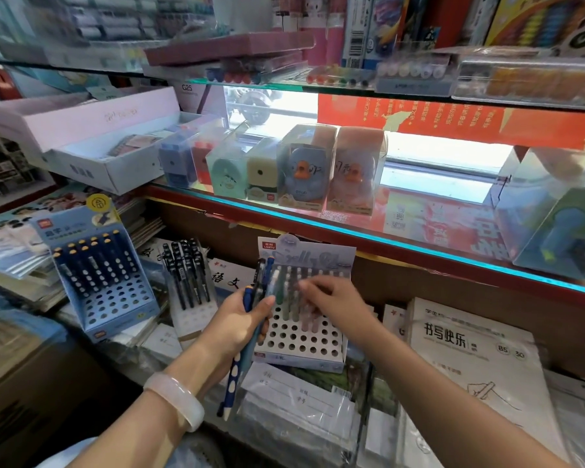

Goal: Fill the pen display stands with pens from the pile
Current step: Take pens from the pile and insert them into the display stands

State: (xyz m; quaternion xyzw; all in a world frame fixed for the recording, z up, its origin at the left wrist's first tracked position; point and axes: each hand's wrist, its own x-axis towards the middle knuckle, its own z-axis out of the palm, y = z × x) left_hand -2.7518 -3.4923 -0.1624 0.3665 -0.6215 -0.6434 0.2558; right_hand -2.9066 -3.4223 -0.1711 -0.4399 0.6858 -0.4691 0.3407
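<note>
My left hand (240,319) grips a bundle of pens (238,369), among them a dark blue one with white dots that points down. Just right of it stands a pale display stand (301,342) with rows of round holes; its back rows hold several pastel pens (294,292). My right hand (331,298) hovers over those pens with fingers spread, touching their tops. A blue display stand (105,282) at the left holds several dark dotted pens. Between the two, a clear stand (193,315) holds several black pens.
A glass shelf (402,241) with boxed pencil sharpeners (304,170) overhangs the stands from behind. Wrapped exercise books (470,359) lie at the right, notebooks (21,251) stacked at the left, and a cardboard box (31,383) at the lower left.
</note>
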